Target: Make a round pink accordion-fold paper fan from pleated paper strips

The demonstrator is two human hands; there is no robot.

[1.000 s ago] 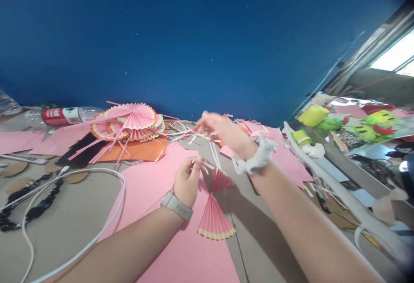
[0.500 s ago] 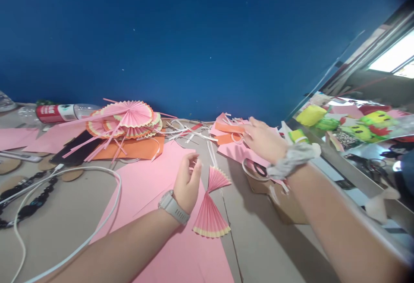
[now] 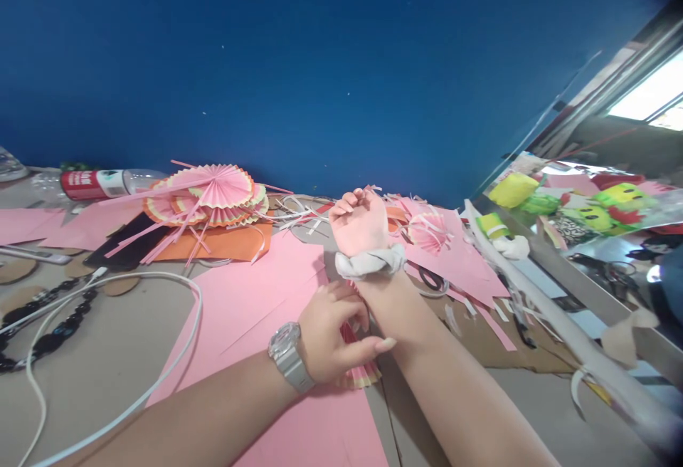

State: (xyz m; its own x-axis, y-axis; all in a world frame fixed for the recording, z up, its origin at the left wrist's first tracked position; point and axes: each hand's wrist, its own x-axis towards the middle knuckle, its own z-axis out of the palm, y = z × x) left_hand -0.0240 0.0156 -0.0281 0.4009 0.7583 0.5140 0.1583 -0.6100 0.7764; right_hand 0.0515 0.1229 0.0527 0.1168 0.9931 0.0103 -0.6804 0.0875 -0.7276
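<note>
My left hand (image 3: pixel 336 332), with a grey watch on the wrist, is over a pleated pink paper fan (image 3: pixel 363 376) with a cream edge. Its thumb sticks out to the right, apart from the bent fingers. The hand and my right forearm cover most of the fan, so contact is unclear. My right hand (image 3: pixel 360 221), a grey scrunchie on its wrist, is turned palm up farther back, fingers loosely curled and nothing visible in them. Beneath my left arm lies a large pink paper sheet (image 3: pixel 256 296).
Pleated paper rosettes (image 3: pixel 216 189) rest on orange paper (image 3: pixel 213 245) at the back left, near a bottle (image 3: pixel 90 184). A white cable (image 3: pixel 198 310) loops at the left. Pink paper scraps (image 3: pixel 459 253) and scissors handles (image 3: pixel 430 280) lie right. A blue wall (image 3: pixel 341 75) stands behind.
My right hand has moved left from the orange and pink scraps and turned palm up, uncovering a small rosette there. My left hand has shifted right and nearer, over the pleated fan.
</note>
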